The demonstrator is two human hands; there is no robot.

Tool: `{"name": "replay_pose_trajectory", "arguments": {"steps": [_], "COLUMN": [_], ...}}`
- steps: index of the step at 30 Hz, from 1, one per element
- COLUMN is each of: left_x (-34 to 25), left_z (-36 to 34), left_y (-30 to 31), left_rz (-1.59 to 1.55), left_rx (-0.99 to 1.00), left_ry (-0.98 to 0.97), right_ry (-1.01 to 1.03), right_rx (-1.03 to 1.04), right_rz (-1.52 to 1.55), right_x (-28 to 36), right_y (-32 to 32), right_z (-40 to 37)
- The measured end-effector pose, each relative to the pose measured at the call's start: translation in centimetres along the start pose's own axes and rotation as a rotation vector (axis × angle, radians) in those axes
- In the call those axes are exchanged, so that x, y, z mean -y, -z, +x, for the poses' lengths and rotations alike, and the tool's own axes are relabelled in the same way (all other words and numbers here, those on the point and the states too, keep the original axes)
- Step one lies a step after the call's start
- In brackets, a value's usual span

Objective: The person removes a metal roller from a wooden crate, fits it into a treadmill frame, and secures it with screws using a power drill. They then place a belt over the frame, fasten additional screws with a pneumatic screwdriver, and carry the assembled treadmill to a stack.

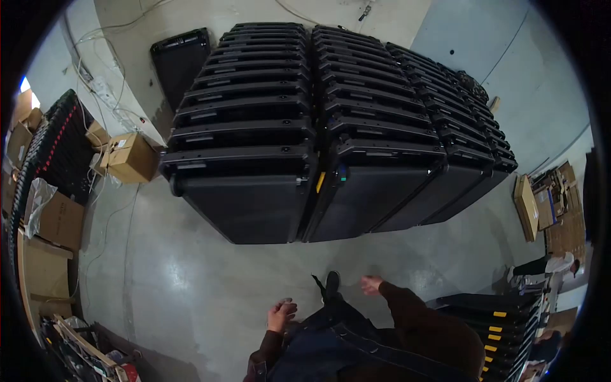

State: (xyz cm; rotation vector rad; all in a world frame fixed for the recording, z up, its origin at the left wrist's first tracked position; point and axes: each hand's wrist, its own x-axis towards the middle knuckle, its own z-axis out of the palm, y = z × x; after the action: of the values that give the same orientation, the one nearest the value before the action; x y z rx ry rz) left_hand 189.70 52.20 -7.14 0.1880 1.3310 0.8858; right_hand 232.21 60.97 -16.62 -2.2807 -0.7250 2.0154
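My left hand (280,314) hangs in front of my body, fingers loosely curled and apart, with nothing visible in it. Further right, my right hand (372,285) is stretched forward, slightly blurred, its fingers extended and holding nothing I can see. Neither hand touches anything. Ahead of both stand large black flat units (248,207), upright and packed closely in several rows. A yellow strip (321,183) shows in the gap between two front units. My dark shoe (332,280) is on the grey floor between my hands.
A single black unit (181,73) leans at the back wall. Cardboard boxes (130,158) stand on the left. Black units with yellow labels (499,314) are close on my right. Another person (550,264) is at the far right. A cable lies along the left floor.
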Motion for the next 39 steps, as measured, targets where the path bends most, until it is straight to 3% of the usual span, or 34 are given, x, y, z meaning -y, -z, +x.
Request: {"name": "replay_pose_trajectory", "arguments": {"steps": [2,4,6,8,12,17,21,23,24,25,27,28,29,30,32,34,39], "left_x": [-9.6,-20.3,-25.6,-29.5,-32.4,-33.6,-36.1,-38.2,-38.8,-39.3,-39.0,-38.4,-37.1,-35.5,-27.2,-20.7,-10.9], "left_z": [-7.6,-19.1,-28.3,-35.3,-42.6,-47.9,-50.3,-51.1,-51.3,-51.1,-49.5,-48.5,-46.8,-44.3,-37.9,-33.3,-28.1], "left_y": [2.2,3.5,8.1,12.8,23.6,36.8,46.2,50.8,53.0,55.5,60.7,63.6,67.2,70.7,80.2,87.6,107.6], "left_rz": [0.006,0.002,0.014,-0.159,-0.149,0.051,0.270,0.365,0.419,0.470,0.505,0.437,0.344,0.054,-0.363,-0.832,-1.347], "left_rx": [0.033,-0.089,-0.253,-0.136,-0.221,-0.528,-0.895,-1.036,-1.137,-1.271,-1.506,-1.564,-1.603,-1.518,-1.323,-1.367,-1.468], "left_ry": [-0.448,-0.916,-1.520,-1.909,-2.313,-2.489,-2.489,-2.443,-2.398,-2.305,-1.898,-1.599,-1.215,-0.984,-0.822,-0.646,-0.712], "right_ry": [-0.155,-0.276,-0.298,-0.259,-0.166,-0.080,0.069,0.259,0.275,0.357,0.395,0.392,0.441,0.487,0.599,0.615,0.641], "right_rx": [0.052,0.000,-0.003,0.016,0.033,0.029,0.067,0.245,0.157,0.217,0.479,0.662,0.714,0.763,0.821,0.867,0.884], "right_rz": [0.127,0.094,-0.024,-0.178,-0.468,-0.835,-1.015,-1.103,-0.759,-0.566,-0.613,-0.564,-0.645,-0.716,-0.902,-1.023,-1.422], "right_x": [-5.7,-8.4,-8.2,-6.9,-0.7,12.9,27.9,34.8,37.9,41.0,46.7,48.2,49.2,49.5,48.9,46.9,44.4], "right_y": [-6.2,-12.8,-17.7,-21.8,-28.8,-40.4,-57.9,-68.3,-76.3,-84.1,-98.5,-104.8,-111.1,-116.6,-125.5,-132.9,-144.4], "right_z": [-0.8,-2.4,-4.0,-4.8,-5.6,-3.4,0.2,8.8,5.7,1.3,0.9,-2.4,-5.7,-9.0,-15.1,-18.0,-16.4]}}
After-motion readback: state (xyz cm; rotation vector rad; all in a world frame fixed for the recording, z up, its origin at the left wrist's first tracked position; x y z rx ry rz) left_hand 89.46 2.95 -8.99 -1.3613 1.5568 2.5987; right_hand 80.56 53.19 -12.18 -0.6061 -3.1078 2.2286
